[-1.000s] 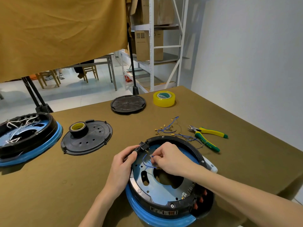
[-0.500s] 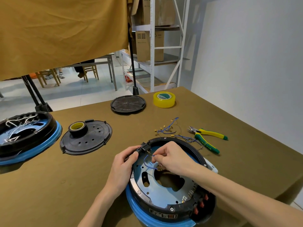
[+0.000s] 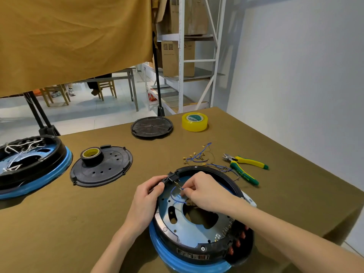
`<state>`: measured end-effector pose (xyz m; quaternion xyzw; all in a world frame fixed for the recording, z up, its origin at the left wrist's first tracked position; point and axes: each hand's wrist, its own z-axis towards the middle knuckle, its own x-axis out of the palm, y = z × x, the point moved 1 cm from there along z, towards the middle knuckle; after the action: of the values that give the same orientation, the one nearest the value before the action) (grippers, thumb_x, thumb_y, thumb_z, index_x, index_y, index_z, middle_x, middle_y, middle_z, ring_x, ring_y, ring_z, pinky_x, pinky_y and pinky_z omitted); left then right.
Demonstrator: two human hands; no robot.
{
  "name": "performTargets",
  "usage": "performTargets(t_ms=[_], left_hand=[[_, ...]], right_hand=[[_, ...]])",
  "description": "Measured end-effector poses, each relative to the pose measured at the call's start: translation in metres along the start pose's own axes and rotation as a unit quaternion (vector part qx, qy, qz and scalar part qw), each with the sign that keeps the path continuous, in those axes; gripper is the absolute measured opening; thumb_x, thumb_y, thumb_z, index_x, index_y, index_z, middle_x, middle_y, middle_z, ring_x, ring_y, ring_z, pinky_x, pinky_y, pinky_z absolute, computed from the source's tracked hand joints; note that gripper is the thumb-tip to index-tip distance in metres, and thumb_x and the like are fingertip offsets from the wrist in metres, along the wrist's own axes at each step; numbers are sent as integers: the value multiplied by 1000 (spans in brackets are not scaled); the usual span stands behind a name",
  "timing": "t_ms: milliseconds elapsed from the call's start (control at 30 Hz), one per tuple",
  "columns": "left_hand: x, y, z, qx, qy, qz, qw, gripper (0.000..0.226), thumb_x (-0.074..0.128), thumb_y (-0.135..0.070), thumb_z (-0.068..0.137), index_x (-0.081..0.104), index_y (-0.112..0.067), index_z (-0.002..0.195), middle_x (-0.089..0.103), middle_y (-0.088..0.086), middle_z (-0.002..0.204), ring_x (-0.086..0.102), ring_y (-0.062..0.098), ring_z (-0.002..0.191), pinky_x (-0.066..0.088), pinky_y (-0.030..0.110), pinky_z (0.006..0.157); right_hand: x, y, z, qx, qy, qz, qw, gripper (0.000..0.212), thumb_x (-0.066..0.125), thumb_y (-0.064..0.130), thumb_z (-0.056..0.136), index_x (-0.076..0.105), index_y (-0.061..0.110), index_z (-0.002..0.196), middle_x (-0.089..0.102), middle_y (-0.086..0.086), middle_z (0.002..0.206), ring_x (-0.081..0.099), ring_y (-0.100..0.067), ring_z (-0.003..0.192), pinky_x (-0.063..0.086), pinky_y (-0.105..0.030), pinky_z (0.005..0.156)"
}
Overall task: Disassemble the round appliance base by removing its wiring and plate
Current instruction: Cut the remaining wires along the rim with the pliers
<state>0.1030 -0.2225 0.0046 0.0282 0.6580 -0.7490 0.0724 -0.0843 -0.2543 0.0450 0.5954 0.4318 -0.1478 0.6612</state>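
Blue-rimmed round base [image 3: 197,259] held a metal plate [image 3: 197,227] and blue wire [image 3: 175,196], right hand [image 3: 204,192] pinched the wire, left hand [image 3: 147,196] gripped a black connector [image 3: 173,176] at the far-left rim

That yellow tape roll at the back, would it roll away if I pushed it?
Probably not: the yellow tape roll lies flat on its side on the table, so a push would likely slide it. Stood on edge, it would probably roll. It looks hollow, so likely light.
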Motion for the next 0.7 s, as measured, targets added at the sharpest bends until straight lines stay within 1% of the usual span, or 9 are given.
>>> performTargets(t_ms=[133,167,233,300,333,400,500,567,700], left_hand=[[2,1,2,-12,-5,-1,1000,27,52,-8,104,73,-21,113,77,-7,103,72,9,94,52,16,73],[3,0,3,-17,-6,-3,1000,27,52,-8,105,73,-21,113,77,-7,103,72,10,94,52,16,72],[4,-1,5,-34,-10,-11,999,27,51,-9,105,73,-22,112,78,-6,103,73,12,95,52,17,72],[7,-3,7,-52,-10,-27,998,27,51,-10,105,74,-23,112,79,-6,102,74,14,94,53,20,72],[8,-4,8,-59,-12,-35,998,27,51,-10,105,74,-23,112,79,-5,101,74,15,94,53,22,73],[12,-6,9,-68,-17,-51,996,27,52,-11,105,75,-22,112,79,-3,101,75,16,93,53,26,75],[16,-4,10,-72,-26,-81,994,25,53,-11,104,75,-18,115,79,2,104,75,22,96,55,32,79],[17,-2,11,-70,-30,-96,992,25,53,-12,104,75,-16,116,79,5,106,75,25,98,55,37,83],[18,1,11,-64,-34,-102,992,24,54,-12,103,75,-15,115,78,6,107,75,25,99,54,37,83]], right_hand=[[-16,3,0,-32,-18,-20,999,41,49,27,102,67,-2,80,71,-17,68,56,-16,42,51,-28,48],[-23,-1,1,-46,-58,-13,997,43,49,29,102,64,-1,75,70,-15,66,57,-17,44,52,-32,52],[-45,-17,8,-62,-206,16,976,40,51,27,101,64,2,71,67,-9,62,56,-20,51,51,-42,60],[-69,-42,16,-31,-332,16,943,33,51,26,102,69,10,78,67,-2,68,59,-18,60,51,-43,66],[-80,-56,20,0,-349,-3,937,27,51,27,102,71,14,88,70,0,79,64,-16,70,53,-42,70],[-97,-89,31,106,-290,-97,946,30,54,39,100,65,17,116,68,-7,112,64,-26,105,51,-42,91],[-106,-129,39,263,-118,-209,934,80,56,73,86,47,17,142,46,-18,144,44,-40,133,34,-50,111],[-106,-138,42,273,-91,-227,931,88,54,81,82,48,16,141,44,-17,147,43,-40,135,32,-52,111],[-103,-136,43,232,-124,-279,924,65,51,72,91,60,15,119,54,-16,134,50,-38,124,40,-51,104]])
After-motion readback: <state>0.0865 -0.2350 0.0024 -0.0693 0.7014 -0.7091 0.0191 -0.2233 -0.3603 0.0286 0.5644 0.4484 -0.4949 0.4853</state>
